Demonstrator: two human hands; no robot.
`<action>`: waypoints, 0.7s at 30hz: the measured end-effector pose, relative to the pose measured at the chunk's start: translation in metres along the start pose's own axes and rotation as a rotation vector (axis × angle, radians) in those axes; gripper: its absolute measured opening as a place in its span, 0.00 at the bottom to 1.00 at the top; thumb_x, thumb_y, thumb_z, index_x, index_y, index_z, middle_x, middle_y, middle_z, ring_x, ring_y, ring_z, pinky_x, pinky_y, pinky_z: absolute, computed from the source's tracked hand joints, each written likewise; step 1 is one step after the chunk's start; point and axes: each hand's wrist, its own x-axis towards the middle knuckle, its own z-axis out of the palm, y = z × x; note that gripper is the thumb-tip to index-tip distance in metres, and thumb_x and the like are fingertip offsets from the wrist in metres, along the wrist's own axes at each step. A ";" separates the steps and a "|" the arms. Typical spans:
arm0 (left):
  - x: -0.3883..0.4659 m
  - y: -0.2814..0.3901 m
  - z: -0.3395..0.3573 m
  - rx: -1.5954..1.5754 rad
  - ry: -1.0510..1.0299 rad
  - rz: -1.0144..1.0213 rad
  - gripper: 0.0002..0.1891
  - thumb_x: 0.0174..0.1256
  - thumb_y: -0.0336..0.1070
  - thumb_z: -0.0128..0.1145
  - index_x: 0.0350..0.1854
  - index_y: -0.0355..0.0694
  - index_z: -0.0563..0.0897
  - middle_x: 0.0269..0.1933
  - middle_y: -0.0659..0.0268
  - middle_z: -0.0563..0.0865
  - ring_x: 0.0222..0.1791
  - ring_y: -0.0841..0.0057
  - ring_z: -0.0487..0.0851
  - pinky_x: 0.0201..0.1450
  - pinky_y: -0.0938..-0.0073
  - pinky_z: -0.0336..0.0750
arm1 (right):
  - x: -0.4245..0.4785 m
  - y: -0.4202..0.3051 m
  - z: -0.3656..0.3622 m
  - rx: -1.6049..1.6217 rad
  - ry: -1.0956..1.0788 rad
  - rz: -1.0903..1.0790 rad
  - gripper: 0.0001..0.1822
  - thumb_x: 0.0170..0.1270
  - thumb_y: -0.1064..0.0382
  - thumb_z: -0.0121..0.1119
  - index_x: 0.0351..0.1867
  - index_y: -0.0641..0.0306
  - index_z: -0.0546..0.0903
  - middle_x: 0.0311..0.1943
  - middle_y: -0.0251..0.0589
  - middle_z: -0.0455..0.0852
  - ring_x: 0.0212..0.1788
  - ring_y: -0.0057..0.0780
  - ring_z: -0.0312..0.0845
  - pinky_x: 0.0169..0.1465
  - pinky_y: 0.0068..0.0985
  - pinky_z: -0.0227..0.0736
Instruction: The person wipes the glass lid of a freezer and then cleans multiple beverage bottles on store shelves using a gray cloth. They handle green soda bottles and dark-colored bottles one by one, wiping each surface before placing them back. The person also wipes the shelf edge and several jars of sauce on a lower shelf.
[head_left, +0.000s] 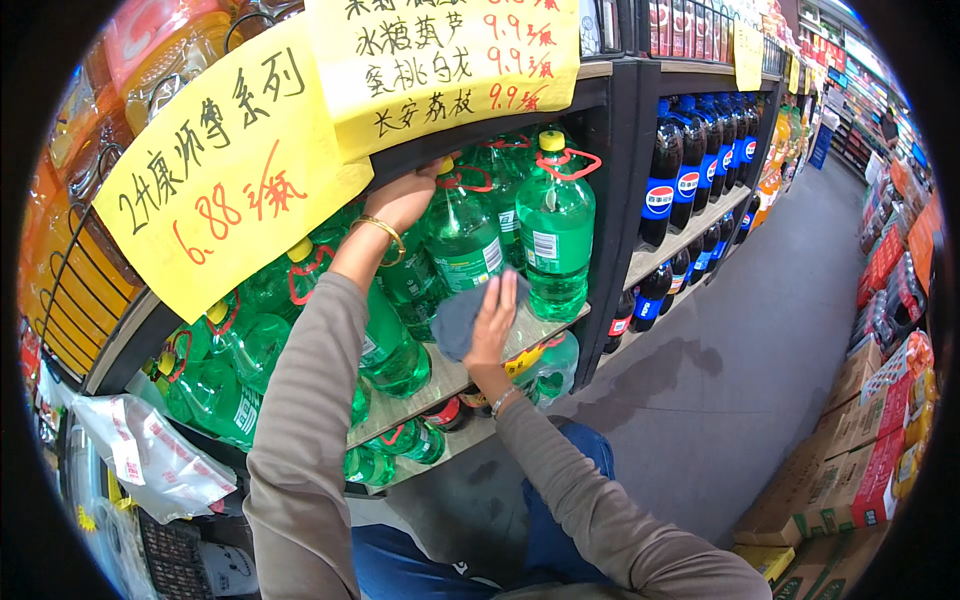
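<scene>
My left hand (409, 196) reaches under the upper shelf edge and grips a large green soda bottle (465, 244) at its yellow cap. Its fingertips are partly hidden. A grey cloth (456, 321) lies under the flat fingers of my right hand (491, 322), against the bottle's lower part near the front of the wooden shelf board (450, 375). Just to the right stands another green bottle (555, 225) with a yellow cap and a red carrying loop. More green bottles (394, 345) crowd the shelf around and behind my left forearm.
Yellow handwritten price sheets (217, 165) hang over the shelf front. Pepsi bottles (660, 176) fill the neighbouring rack. A plastic bag (154, 457) hangs at the left. Cardboard cartons (817, 480) line the aisle floor (757, 300) at right. A person (889, 127) is far off.
</scene>
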 end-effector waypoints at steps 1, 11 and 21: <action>-0.001 0.001 -0.001 -0.035 0.000 0.019 0.13 0.70 0.39 0.50 0.50 0.47 0.85 0.50 0.60 0.86 0.50 0.63 0.82 0.54 0.69 0.73 | -0.009 0.000 -0.003 0.039 0.007 0.034 0.39 0.60 0.65 0.58 0.72 0.67 0.54 0.71 0.57 0.57 0.72 0.56 0.55 0.70 0.47 0.54; -0.008 0.020 -0.016 0.062 -0.144 -0.087 0.14 0.75 0.40 0.44 0.55 0.50 0.81 0.56 0.65 0.83 0.61 0.73 0.77 0.64 0.73 0.65 | -0.020 0.006 -0.021 0.362 -0.108 0.391 0.53 0.42 0.57 0.74 0.71 0.65 0.57 0.67 0.52 0.62 0.68 0.52 0.58 0.71 0.40 0.55; -0.013 0.017 -0.010 -0.020 0.004 -0.022 0.12 0.73 0.36 0.48 0.49 0.45 0.84 0.48 0.64 0.87 0.50 0.69 0.82 0.55 0.70 0.72 | 0.011 -0.025 -0.036 0.460 -0.204 0.308 0.52 0.51 0.66 0.68 0.73 0.73 0.47 0.71 0.62 0.47 0.72 0.57 0.48 0.73 0.41 0.46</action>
